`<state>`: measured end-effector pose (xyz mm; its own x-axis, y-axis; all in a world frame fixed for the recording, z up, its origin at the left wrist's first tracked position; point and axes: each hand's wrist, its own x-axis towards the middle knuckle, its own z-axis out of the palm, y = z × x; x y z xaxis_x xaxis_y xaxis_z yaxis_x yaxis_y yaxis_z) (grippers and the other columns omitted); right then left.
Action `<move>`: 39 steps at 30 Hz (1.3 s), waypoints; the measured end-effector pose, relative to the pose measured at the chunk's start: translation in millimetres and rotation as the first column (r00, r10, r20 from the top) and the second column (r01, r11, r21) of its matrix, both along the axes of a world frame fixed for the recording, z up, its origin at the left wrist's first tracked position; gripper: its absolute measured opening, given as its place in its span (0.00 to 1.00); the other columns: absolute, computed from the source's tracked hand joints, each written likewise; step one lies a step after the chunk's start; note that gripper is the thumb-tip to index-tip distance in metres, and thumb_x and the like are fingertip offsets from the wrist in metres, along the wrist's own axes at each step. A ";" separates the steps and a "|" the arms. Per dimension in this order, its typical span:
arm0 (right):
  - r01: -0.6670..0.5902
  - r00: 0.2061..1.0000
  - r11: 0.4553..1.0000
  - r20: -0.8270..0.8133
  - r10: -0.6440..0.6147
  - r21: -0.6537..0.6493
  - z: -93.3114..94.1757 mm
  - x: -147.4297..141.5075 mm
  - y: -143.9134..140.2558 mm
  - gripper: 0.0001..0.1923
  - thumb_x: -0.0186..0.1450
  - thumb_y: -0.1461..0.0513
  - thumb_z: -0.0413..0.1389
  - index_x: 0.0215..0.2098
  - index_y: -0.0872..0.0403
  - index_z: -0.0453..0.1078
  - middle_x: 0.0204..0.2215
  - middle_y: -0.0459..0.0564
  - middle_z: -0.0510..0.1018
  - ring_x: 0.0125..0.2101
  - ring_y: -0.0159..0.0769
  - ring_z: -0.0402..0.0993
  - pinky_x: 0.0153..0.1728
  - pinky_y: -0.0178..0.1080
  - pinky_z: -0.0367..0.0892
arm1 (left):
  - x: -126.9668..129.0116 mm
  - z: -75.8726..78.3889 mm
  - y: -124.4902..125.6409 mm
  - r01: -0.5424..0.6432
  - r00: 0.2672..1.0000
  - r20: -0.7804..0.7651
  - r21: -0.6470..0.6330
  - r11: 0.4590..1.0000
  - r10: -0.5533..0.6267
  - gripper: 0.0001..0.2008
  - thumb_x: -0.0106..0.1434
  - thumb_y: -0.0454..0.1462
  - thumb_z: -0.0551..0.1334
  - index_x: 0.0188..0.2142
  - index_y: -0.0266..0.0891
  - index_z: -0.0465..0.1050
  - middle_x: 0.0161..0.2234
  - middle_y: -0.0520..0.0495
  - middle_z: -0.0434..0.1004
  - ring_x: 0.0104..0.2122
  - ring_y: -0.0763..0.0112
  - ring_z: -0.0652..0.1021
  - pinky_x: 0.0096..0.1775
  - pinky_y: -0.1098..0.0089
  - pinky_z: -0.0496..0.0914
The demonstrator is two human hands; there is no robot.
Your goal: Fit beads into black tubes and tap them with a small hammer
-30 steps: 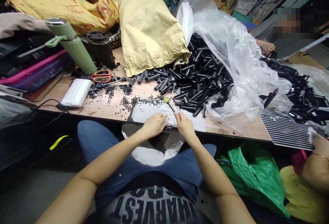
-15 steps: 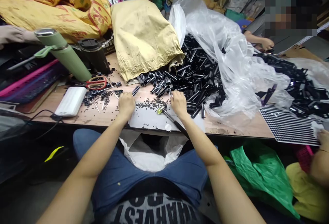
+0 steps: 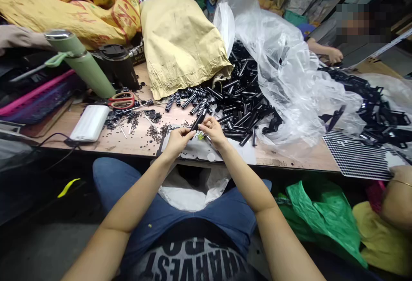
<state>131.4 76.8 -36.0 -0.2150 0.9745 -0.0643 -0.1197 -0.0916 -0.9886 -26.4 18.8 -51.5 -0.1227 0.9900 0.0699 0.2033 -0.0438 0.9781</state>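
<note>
A wooden table (image 3: 289,158) is stretching across the view, carrying the big items first: a crumpled clear plastic sheet (image 3: 289,66) is billowing over a heap of black tubes (image 3: 244,100), and a tan sack (image 3: 180,40) is lying beside it with ribbed black pieces (image 3: 193,98) spilling at its mouth; farther left a green flask (image 3: 80,64) is leaning next to a black cup (image 3: 117,66), with red-handled scissors (image 3: 124,99) and a white box (image 3: 90,123) lying near them; a perforated black tray (image 3: 357,158) is sitting at the right edge under another person's hand (image 3: 401,173); close to the table's front edge the left hand (image 3: 176,140) and the right hand (image 3: 213,129) are meeting above a white sheet (image 3: 199,152), fingers of both pinching a single black tube (image 3: 197,122), which is tilting up between them; a small green-tipped tool (image 3: 201,135) is lying just beneath.
</note>
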 end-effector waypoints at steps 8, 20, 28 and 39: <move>-0.386 0.907 0.711 -0.385 0.174 -0.588 12.3 33.4 -76.1 0.34 0.56 0.34 0.51 0.41 0.53 0.64 0.32 0.52 0.78 0.35 0.41 0.79 0.41 0.48 0.74 | 27.4 -22.7 -59.1 0.145 0.865 -0.476 0.541 0.829 0.159 0.10 0.66 0.36 0.58 0.40 0.38 0.78 0.34 0.42 0.78 0.38 0.63 0.74 0.42 0.63 0.68; -0.218 0.547 0.946 0.832 -0.086 0.241 -13.6 40.3 -96.3 0.47 0.44 0.49 0.70 0.56 0.55 0.58 0.52 0.60 0.65 0.56 0.53 0.62 0.58 0.55 0.61 | 14.6 -19.9 17.0 0.050 0.882 -0.466 -0.064 0.997 -0.074 0.32 0.58 0.29 0.57 0.63 0.30 0.58 0.53 0.31 0.70 0.47 0.54 0.74 0.50 0.57 0.67; -0.329 0.361 0.929 0.931 -0.043 0.171 -19.3 51.2 -83.4 0.54 0.44 0.49 0.70 0.62 0.61 0.54 0.60 0.68 0.57 0.62 0.58 0.54 0.61 0.54 0.57 | 11.6 -19.8 2.6 0.111 0.831 0.554 -0.084 0.990 -0.046 0.20 0.62 0.47 0.61 0.48 0.35 0.69 0.27 0.51 0.69 0.20 0.79 0.68 0.23 0.76 0.64; -0.438 0.572 0.842 0.820 -0.010 0.315 5.1 50.7 -87.6 0.60 0.46 0.46 0.69 0.67 0.57 0.45 0.62 0.66 0.57 0.64 0.52 0.54 0.64 0.53 0.54 | 21.8 14.2 -16.4 0.136 0.785 0.615 -0.058 0.989 -0.072 0.33 0.59 0.55 0.62 0.55 0.35 0.68 0.17 0.58 0.60 0.11 0.83 0.58 0.14 0.80 0.50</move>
<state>182.1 -10.8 -30.9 -0.5054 0.8570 0.1003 0.6575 0.4578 -0.5984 -4.6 2.3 -37.3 -0.0039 0.9969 -0.0782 -0.4372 0.0686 0.8968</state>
